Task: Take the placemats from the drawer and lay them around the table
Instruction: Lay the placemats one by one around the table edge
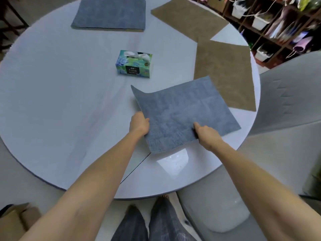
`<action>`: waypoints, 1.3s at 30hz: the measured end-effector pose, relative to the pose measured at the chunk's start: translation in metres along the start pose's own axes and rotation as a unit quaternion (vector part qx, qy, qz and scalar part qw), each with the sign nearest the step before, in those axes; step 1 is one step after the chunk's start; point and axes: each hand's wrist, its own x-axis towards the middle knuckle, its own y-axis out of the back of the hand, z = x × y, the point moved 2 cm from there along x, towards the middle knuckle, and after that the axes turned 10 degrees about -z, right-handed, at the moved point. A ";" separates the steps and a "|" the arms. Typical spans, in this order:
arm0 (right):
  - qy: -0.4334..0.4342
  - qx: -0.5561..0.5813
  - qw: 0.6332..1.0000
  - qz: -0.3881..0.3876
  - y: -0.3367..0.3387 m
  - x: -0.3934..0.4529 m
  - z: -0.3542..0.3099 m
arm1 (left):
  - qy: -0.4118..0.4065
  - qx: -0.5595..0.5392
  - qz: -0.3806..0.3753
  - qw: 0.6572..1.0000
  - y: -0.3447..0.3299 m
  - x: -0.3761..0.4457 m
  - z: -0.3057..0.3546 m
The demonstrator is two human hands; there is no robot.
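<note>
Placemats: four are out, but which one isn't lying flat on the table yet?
The near blue placemat, gripped by the left hand and right hand, its far corner curling up. The far blue placemat and both tan ones lie flat.

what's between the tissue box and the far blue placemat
Nothing: in the head view the stretch of round table from the tissue box to the far blue placemat is bare.

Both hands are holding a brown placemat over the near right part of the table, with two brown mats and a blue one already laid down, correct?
Not quite: the head view shows the held placemat is blue, not brown. The left hand and right hand grip its near edge. Two brown mats and a blue mat already lie on the table.
</note>
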 end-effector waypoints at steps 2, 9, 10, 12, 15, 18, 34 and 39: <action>0.000 0.006 1.000 0.028 -0.003 0.000 -0.001 | 0.001 0.005 0.011 1.000 0.003 -0.001 -0.009; 0.076 0.022 0.996 0.040 -0.032 -0.008 -0.026 | 0.070 0.081 0.036 0.994 -0.008 -0.021 -0.047; 0.079 0.024 0.996 0.041 -0.033 -0.011 -0.028 | 0.078 0.070 0.042 0.994 -0.008 -0.023 -0.050; 0.078 0.024 0.996 0.045 -0.037 -0.016 -0.033 | 0.088 0.039 0.047 0.994 -0.009 -0.027 -0.058; 0.061 0.016 0.996 0.063 -0.048 -0.024 -0.041 | 0.094 0.007 0.039 0.995 -0.011 -0.035 -0.070; 0.050 0.036 0.995 0.073 -0.062 -0.029 -0.046 | 0.087 0.005 0.035 0.996 -0.013 -0.042 -0.085; 0.067 0.071 0.991 0.090 -0.093 -0.060 -0.057 | 0.006 0.087 0.096 0.992 -0.032 -0.076 -0.119; 0.024 0.151 0.981 0.121 -0.089 -0.056 -0.038 | -0.035 0.280 -0.072 0.957 -0.057 -0.082 -0.117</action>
